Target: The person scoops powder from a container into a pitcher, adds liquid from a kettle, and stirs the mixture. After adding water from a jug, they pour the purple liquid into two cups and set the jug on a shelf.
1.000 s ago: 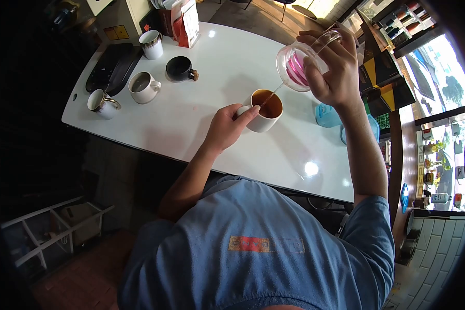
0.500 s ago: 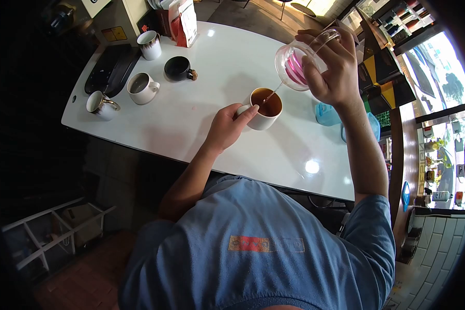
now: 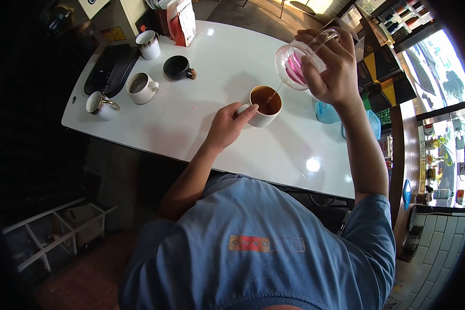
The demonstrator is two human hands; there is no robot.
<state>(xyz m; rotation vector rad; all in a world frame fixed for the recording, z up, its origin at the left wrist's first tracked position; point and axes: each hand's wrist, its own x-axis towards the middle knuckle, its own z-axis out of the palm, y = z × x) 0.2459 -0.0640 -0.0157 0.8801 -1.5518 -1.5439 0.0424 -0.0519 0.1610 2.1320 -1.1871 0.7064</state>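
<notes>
My left hand (image 3: 226,125) is closed around the handle of a white mug (image 3: 262,120), thumb on top near the rim. The mug stands nearly upright on the white table (image 3: 186,137), and brown liquid shows inside it. Above and to its right, my right hand (image 3: 331,67) grips the handle of a clear glass jug (image 3: 281,63) with pink showing through it. The jug is tipped toward the mug, apart from it, and a thin stream runs from its lip into the mug.
Several mugs stand at the left: a black cup (image 3: 176,68), a white mug (image 3: 142,94) and two brown-rimmed ones. A black tray (image 3: 108,72) lies behind them, beside a red-and-white bag (image 3: 182,23). Blue translucent containers (image 3: 326,112) sit under my right forearm.
The stream keeps running from the jug into the mug. Both hands stay almost in place; the view has shifted only slightly.
</notes>
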